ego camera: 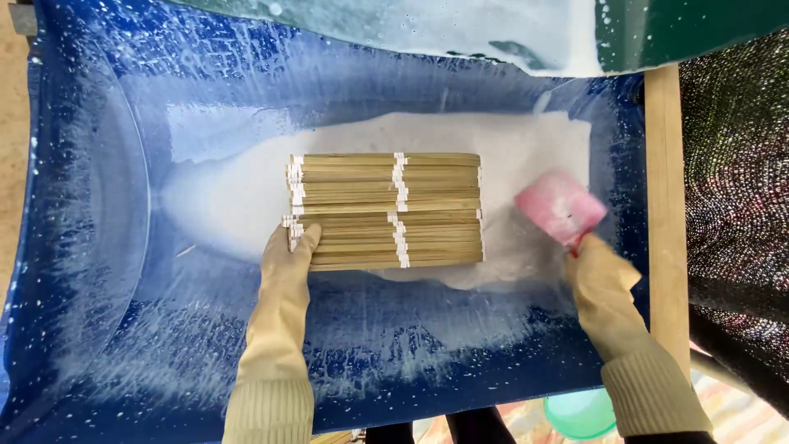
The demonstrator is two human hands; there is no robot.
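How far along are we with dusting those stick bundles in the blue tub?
Done: stick bundles lie on the white powder in the blue tub. In hand: left hand steadies them; right hand holds a pink scoop. Left: bundle tops look bare.

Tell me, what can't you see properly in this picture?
- Head view: the pink scoop has its handle hidden inside the right hand.
- The underside of the bundle of sticks is hidden in the white powder.
- The green bowl is cut off by the bottom edge and the blue tub.
- The left hand fingers are covered by a glove.
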